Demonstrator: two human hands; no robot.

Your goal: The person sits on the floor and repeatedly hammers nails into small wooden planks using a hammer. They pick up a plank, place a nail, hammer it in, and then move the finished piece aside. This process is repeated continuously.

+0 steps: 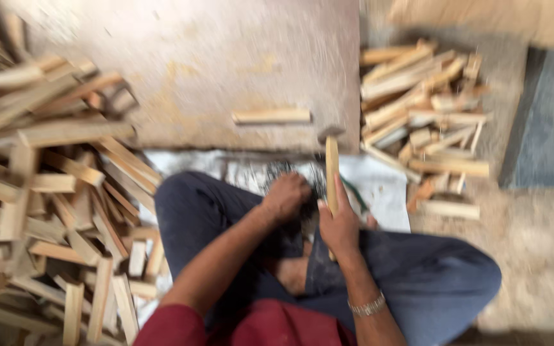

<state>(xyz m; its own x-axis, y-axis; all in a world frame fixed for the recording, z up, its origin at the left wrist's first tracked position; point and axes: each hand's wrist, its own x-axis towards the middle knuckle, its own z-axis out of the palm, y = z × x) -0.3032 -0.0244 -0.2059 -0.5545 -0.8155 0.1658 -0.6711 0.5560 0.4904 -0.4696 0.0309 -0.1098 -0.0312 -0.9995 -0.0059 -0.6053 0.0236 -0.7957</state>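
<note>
Wooden stick [332, 172] gripped by right hand [339, 224], left hand [285, 195] clenched, wood piles [52, 192] flanking.

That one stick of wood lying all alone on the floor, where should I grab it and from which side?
Probably around its middle, from above. The lone wood stick lies flat and crosswise on the bare concrete floor, apart from both piles, so nothing blocks a hand coming down on it. Its long edges are straight and narrow enough for fingers and thumb to pinch, and a middle grip should keep it level.
</note>
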